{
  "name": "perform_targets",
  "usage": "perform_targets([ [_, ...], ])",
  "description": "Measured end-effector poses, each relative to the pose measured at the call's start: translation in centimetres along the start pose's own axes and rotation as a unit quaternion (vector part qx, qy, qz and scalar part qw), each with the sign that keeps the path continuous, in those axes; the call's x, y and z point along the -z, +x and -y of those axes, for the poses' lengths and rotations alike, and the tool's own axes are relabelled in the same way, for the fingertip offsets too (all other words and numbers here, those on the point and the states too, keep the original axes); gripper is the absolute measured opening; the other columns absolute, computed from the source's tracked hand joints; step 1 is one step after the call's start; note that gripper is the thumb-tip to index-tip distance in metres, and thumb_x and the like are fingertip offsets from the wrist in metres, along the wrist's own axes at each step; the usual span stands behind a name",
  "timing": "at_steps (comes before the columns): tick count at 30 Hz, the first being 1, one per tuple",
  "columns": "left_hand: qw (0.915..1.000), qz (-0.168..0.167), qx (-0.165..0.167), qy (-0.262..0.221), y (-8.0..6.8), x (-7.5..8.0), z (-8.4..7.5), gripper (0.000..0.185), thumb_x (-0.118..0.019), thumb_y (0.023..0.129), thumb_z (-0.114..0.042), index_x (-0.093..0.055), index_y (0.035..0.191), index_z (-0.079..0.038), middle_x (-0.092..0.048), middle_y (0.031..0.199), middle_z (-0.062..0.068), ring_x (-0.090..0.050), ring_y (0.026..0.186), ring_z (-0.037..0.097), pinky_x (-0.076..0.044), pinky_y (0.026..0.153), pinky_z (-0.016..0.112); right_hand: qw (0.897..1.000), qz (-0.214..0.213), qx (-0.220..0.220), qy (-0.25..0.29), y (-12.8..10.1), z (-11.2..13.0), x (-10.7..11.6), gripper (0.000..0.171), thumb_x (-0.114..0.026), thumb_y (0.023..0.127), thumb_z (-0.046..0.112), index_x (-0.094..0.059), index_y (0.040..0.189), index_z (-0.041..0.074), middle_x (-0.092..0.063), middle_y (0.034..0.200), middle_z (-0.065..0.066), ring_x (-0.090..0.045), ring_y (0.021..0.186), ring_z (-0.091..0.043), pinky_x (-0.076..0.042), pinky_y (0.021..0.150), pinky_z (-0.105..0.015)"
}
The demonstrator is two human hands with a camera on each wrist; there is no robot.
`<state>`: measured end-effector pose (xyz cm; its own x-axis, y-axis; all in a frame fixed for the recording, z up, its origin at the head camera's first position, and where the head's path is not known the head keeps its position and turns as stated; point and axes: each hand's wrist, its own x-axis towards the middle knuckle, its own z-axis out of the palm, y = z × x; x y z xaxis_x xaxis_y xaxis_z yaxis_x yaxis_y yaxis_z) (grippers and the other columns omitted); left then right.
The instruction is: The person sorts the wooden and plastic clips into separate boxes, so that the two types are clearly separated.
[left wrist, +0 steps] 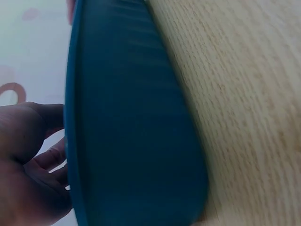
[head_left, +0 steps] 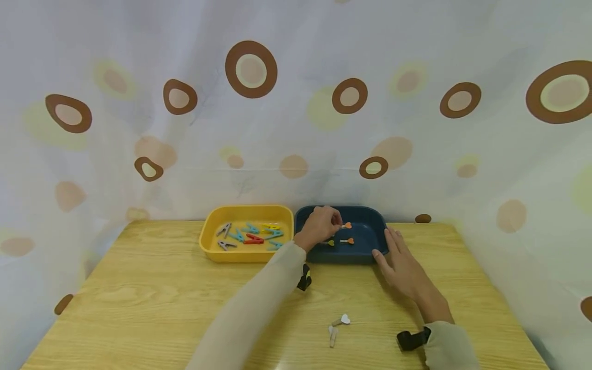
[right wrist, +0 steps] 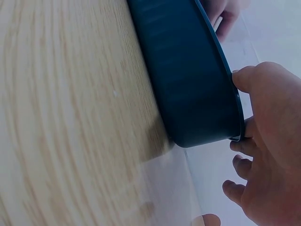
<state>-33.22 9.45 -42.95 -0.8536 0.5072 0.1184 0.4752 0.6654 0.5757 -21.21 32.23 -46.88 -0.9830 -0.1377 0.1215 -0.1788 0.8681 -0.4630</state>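
Note:
My left hand (head_left: 319, 224) reaches over the front rim of the dark blue tray (head_left: 365, 252). Its thumb and fingertips pinch a small clothespin with an orange heart (head_left: 348, 225). Below it in the tray lie another orange-heart clothespin (head_left: 350, 241) and a yellow-heart one (head_left: 330, 243), partly behind the wrist. At the tray's front right corner, my right hand (head_left: 407, 270) holds the rim, thumb at the front and fingers along the right side. The right wrist view shows that thumb (right wrist: 247, 79) against the rim.
A yellow tray (head_left: 205, 246) with several plastic clothespins, such as a red one (head_left: 253, 239), stands left of the blue tray. Two white-heart clothespins (head_left: 341, 320) lie on the wooden table (head_left: 139, 308) in front. A patterned cloth (head_left: 296, 128) hangs behind.

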Motion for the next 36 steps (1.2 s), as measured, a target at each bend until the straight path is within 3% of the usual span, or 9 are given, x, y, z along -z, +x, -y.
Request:
perform_targets([
  [6,0.9997,0.022,0.012,0.007,1.1,-0.7,0.0,0.008,-0.069,0.1,-0.012,-0.077,0.098,-0.009,-0.07,0.09,0.0,-0.062,0.072,0.013,-0.053,0.064,0.026,1.0,-0.004,-0.002,0.005,0.0,0.1,-0.1,0.081,-0.04,0.11,0.05,-0.008,0.164,-0.001,-0.004,0.17,-0.023,-0.001,0.156,-0.043,-0.018,0.117,-0.068],
  [14,0.9975,0.048,0.035,0.039,2.4,-1.9,0.2,0.012,-0.07,0.099,-0.014,-0.073,0.088,-0.013,-0.064,0.082,-0.002,-0.06,0.069,0.014,-0.05,0.061,0.029,1.0,-0.013,0.002,0.002,0.1,0.0,-0.1,0.08,-0.04,0.11,0.05,-0.008,0.164,0.0,-0.005,0.17,-0.022,-0.003,0.156,-0.043,-0.019,0.117,-0.067],
  [24,0.9949,0.059,0.04,0.071,2.8,-3.0,0.3,0.016,-0.068,0.101,-0.014,-0.071,0.085,-0.015,-0.065,0.083,-0.002,-0.06,0.069,0.014,-0.05,0.062,0.03,1.0,-0.011,0.0,0.008,-0.3,0.1,-0.1,0.08,-0.039,0.11,0.05,-0.009,0.164,-0.001,-0.005,0.17,-0.022,-0.003,0.156,-0.043,-0.018,0.118,-0.067],
  [30,0.9962,0.06,0.04,0.048,2.8,-2.8,0.6,0.009,-0.07,0.1,-0.015,-0.073,0.091,-0.013,-0.065,0.086,-0.002,-0.06,0.071,0.014,-0.051,0.064,0.029,1.0,-0.009,0.001,0.007,-0.2,0.1,0.0,0.08,-0.04,0.11,0.049,-0.01,0.163,-0.003,-0.005,0.17,-0.023,-0.003,0.155,-0.044,-0.018,0.118,-0.066],
  [36,0.9982,0.044,0.04,0.007,2.2,-1.4,0.8,0.011,-0.066,0.102,-0.013,-0.075,0.104,-0.008,-0.067,0.098,0.003,-0.063,0.079,0.017,-0.055,0.073,0.032,1.0,-0.012,0.004,-0.004,-0.2,0.0,-0.1,0.08,-0.039,0.11,0.049,-0.01,0.163,-0.003,-0.007,0.169,-0.025,-0.006,0.155,-0.046,-0.019,0.118,-0.066],
])
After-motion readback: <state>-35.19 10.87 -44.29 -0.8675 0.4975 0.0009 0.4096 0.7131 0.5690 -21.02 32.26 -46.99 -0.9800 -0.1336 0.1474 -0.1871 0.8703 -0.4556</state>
